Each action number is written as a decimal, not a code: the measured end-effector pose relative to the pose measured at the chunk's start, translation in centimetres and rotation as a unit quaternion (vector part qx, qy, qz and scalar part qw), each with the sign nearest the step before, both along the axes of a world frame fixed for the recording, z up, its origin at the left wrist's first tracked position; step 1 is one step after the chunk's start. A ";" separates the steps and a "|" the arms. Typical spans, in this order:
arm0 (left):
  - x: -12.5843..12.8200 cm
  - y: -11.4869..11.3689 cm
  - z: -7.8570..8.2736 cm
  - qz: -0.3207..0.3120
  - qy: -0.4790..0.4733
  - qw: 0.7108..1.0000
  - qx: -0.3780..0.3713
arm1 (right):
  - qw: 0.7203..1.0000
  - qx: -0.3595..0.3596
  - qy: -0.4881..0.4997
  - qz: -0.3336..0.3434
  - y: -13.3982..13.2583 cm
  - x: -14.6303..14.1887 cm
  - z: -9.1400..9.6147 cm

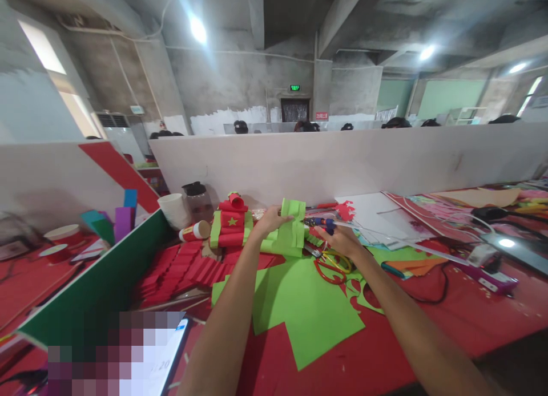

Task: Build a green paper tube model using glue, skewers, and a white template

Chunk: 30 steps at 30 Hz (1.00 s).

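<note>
My left hand (270,220) is closed on a folded bright green craft sheet (293,236), held up over the table with the thumb across it. My right hand (340,240) grips a dark blue glue gun (319,221), with a white stick out of its back and its nozzle pointing left at the green sheet. Whether the nozzle touches the sheet I cannot tell. Left of my left hand stands a red and green rolled craft piece (232,221) with a star. Below my hands lie flat green sheets (299,310) and scissors (329,272) with red handles.
Folded red strips (184,270) lie at the left, beside a green divider (98,282). White paper cups (173,210) and a dark-lidded jug (197,202) stand behind. A phone (169,356) lies front left. A purple power strip (488,279) sits at the right. A white partition (299,159) runs along the back.
</note>
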<state>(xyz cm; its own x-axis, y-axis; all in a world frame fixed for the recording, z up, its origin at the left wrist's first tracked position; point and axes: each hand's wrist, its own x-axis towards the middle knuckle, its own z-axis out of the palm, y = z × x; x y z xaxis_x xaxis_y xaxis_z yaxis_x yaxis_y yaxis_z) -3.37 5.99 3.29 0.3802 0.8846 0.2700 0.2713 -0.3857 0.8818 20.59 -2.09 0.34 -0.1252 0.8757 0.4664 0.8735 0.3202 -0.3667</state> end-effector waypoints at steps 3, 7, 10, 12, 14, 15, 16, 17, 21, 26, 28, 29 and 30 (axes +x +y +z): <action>-0.1 0.2 0.0 0.009 -0.007 1.000 0.005 | 1.000 0.005 0.014 -0.002 0.0 0.0 0.0; -0.1 0.1 0.0 0.006 -0.006 1.000 0.001 | 0.999 0.016 0.023 -0.021 0.1 0.1 -0.1; 0.1 0.0 0.0 0.001 -0.001 1.000 0.001 | 0.999 0.027 0.031 -0.024 0.0 0.1 -0.1; 0.1 0.0 0.0 0.002 0.000 1.000 0.003 | 0.999 0.035 0.040 -0.001 -0.1 0.1 0.0; 0.1 0.1 0.0 0.006 -0.004 1.000 0.006 | 0.997 0.040 0.050 0.043 -0.2 0.0 0.1; 0.1 0.2 -0.1 0.009 -0.006 1.000 0.007 | 0.995 0.045 0.055 0.064 -0.2 -0.1 0.1; 0.0 0.3 -0.1 0.012 -0.007 1.000 0.009 | 0.994 0.052 0.060 0.079 -0.2 -0.1 0.1; 0.0 0.4 -0.2 0.016 -0.007 1.000 0.010 | 0.992 0.060 0.065 0.087 -0.2 -0.1 0.1; -0.1 0.7 -0.4 0.028 -0.017 0.999 0.016 | 0.993 0.063 0.071 0.073 0.1 0.0 -0.2; -0.1 0.7 -0.5 0.019 -0.025 0.999 0.011 | 0.997 0.051 0.056 0.015 0.3 0.2 -0.4; 0.0 0.5 -0.4 0.015 -0.022 1.000 0.010 | 0.997 0.055 0.051 0.011 0.2 0.1 -0.3; 0.1 0.5 -0.3 0.015 -0.020 1.000 0.009 | 0.997 0.057 0.051 0.015 0.1 0.0 -0.2; 0.1 0.4 -0.3 0.016 -0.019 1.000 0.007 | 0.997 0.059 0.050 0.021 0.1 -0.1 -0.1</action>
<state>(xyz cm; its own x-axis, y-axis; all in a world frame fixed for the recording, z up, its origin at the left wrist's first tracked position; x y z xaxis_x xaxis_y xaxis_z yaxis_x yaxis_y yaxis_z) -3.26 6.39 3.01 0.3413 0.8921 0.2961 0.2500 -0.3898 0.8863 20.47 -2.04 0.22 -0.1086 0.8092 0.5775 0.8193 0.4018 -0.4090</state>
